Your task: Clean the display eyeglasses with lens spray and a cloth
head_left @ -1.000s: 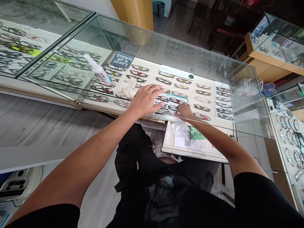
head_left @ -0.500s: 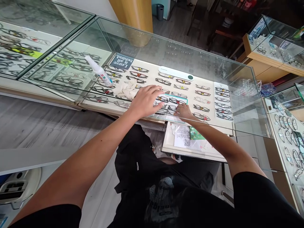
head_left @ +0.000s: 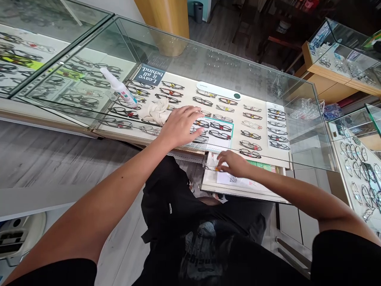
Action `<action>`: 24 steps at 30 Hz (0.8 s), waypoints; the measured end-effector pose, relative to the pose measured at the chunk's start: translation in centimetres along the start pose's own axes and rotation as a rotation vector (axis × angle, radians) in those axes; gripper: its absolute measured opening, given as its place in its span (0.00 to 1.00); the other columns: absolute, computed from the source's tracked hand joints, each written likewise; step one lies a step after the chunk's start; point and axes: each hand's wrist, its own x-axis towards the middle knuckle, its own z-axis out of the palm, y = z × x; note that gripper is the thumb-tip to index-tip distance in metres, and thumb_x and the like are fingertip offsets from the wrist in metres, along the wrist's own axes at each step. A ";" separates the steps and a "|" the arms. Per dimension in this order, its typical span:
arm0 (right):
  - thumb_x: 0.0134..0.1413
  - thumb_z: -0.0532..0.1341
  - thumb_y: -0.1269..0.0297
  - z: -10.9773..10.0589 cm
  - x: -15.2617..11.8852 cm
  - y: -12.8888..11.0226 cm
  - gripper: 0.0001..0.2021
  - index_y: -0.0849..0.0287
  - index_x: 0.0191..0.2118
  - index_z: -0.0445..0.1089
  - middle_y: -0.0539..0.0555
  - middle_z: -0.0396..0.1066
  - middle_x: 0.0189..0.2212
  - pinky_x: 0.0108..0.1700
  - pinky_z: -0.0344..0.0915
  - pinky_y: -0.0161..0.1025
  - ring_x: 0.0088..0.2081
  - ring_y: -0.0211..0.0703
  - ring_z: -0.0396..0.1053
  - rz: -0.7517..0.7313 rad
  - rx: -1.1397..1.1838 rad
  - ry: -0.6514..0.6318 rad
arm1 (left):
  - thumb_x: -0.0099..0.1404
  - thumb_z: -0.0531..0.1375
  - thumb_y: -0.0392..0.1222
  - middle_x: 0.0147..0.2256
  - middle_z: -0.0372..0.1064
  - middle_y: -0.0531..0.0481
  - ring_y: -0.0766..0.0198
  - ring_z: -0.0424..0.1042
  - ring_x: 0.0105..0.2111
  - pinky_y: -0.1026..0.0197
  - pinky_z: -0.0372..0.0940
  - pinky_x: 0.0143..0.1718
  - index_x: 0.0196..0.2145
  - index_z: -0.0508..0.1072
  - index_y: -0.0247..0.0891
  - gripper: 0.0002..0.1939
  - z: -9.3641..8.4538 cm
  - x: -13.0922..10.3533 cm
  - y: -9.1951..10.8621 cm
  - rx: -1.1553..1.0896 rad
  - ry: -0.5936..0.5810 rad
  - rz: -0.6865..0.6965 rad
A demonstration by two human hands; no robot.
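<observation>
Drawn back, the right hand [head_left: 233,163] pinches glasses [head_left: 211,168] above the drawer [head_left: 244,192]; beyond it, the left hand [head_left: 182,127] lies spread. Slack fingertips could drop the glasses.

Left of the cream cloth [head_left: 157,113] is a white bottle [head_left: 119,89] printed red and blue, beyond the cloth a slate-blue sign [head_left: 151,75] lettered white, and to its right a teal-edged white card [head_left: 218,143] and clear glasses [head_left: 211,169] marked orange.

The right fingers [head_left: 225,155] apparently hold glasses [head_left: 210,168] above the open drawer [head_left: 238,191].
</observation>
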 end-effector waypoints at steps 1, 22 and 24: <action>0.70 0.66 0.64 -0.9 -1.8 -1.4 0.08 0.55 0.44 0.85 0.58 0.81 0.56 0.59 0.73 0.49 0.58 0.55 0.76 -0.025 0.033 -0.004 | 0.74 0.55 0.54 0.71 0.66 0.41 0.38 0.62 0.71 0.34 0.58 0.71 0.69 0.72 0.44 0.30 0.0 0.0 0.0 -0.001 -0.001 0.000; 0.75 0.59 0.56 -12.0 -10.7 8.6 0.16 0.47 0.45 0.87 0.57 0.81 0.54 0.52 0.69 0.57 0.52 0.60 0.71 0.251 -0.471 0.518 | 0.75 0.52 0.57 0.72 0.66 0.44 0.39 0.63 0.72 0.35 0.59 0.71 0.69 0.71 0.49 0.30 0.0 0.2 -0.4 0.032 -0.013 -0.013; 0.75 0.60 0.55 -11.4 -12.0 9.2 0.16 0.47 0.45 0.88 0.57 0.81 0.53 0.52 0.69 0.57 0.52 0.60 0.72 0.271 -0.451 0.525 | 0.74 0.53 0.57 0.72 0.66 0.44 0.37 0.63 0.72 0.34 0.59 0.71 0.69 0.72 0.49 0.30 0.0 0.2 -0.4 0.019 -0.009 -0.020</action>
